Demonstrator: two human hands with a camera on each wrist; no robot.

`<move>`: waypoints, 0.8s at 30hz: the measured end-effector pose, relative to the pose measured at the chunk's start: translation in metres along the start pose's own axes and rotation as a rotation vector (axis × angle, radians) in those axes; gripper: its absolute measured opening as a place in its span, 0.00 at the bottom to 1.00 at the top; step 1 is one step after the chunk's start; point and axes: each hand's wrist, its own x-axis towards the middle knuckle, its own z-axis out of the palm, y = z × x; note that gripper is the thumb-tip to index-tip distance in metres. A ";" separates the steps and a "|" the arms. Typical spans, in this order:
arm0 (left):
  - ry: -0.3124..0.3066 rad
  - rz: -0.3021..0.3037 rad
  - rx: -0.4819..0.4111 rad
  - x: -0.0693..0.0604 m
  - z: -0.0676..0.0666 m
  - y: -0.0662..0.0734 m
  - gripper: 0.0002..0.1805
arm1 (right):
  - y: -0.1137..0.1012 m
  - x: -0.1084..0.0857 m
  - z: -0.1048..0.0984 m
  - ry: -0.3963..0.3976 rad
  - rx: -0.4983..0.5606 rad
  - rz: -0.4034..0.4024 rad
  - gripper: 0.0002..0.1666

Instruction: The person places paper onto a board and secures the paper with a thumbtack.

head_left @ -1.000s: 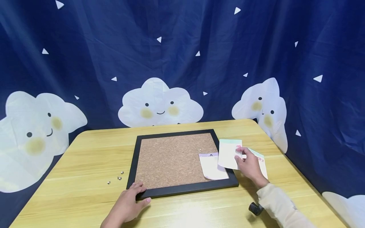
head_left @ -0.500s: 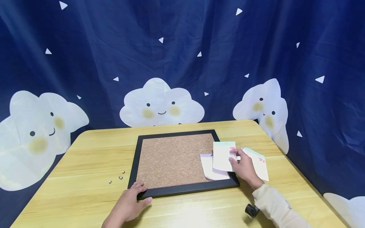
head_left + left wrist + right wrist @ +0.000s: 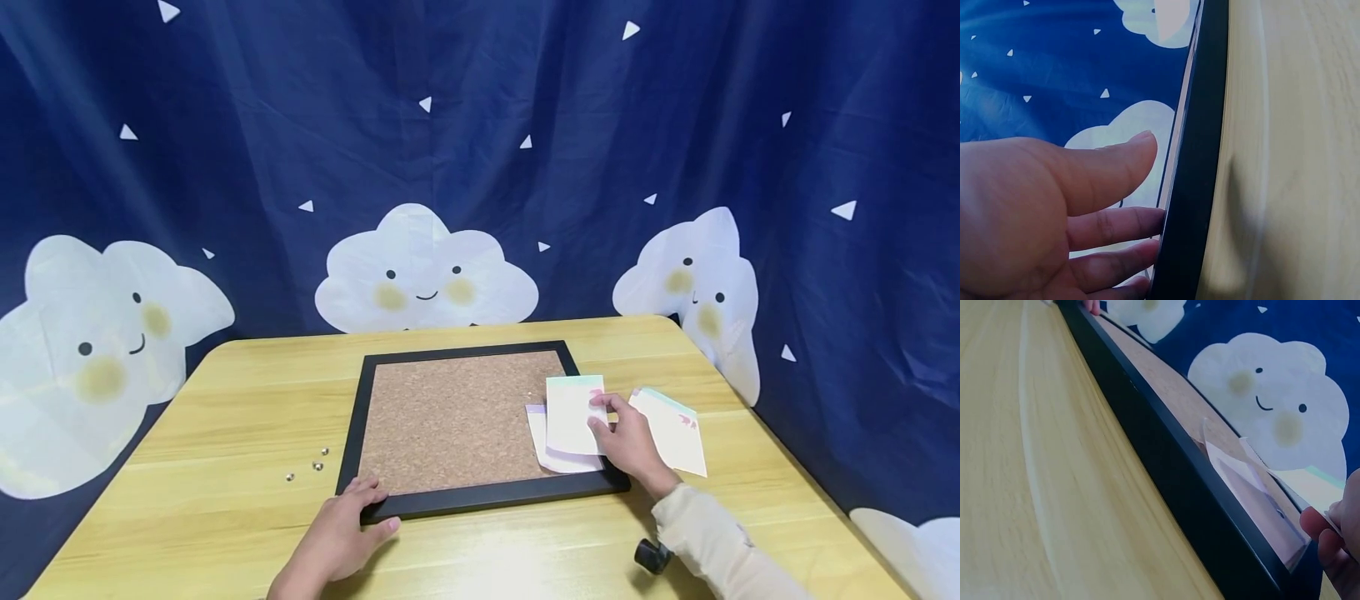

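Note:
A black-framed cork board lies on the table. My left hand rests at its near left corner, fingertips touching the frame; in the left wrist view the fingers are loosely extended against the frame's edge. My right hand pinches a white note sheet with a green top strip and pink print by its right edge, above the board's right side. Below it, a white sheet with a purple strip lies on the cork, partly covered. In the right wrist view its lower end curls up.
Another white sheet with a green strip lies on the table right of the board. Several small silver pins lie left of the board. A black cylindrical object is beside the right sleeve. A blue curtain stands behind the table.
My right hand has carried the note sheet leftward from beside the frame to over the purple-strip sheet, covering more of it. The left hand has stayed at the corner.

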 end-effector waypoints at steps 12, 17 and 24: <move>0.006 0.005 -0.003 -0.001 0.000 0.001 0.26 | -0.006 -0.003 0.017 -0.007 -0.021 -0.021 0.13; 0.005 -0.004 -0.003 0.000 0.000 0.001 0.26 | -0.010 -0.004 0.024 -0.017 -0.013 -0.015 0.13; 0.014 -0.003 -0.016 0.000 0.001 -0.001 0.26 | -0.012 -0.006 0.031 -0.029 -0.017 -0.036 0.13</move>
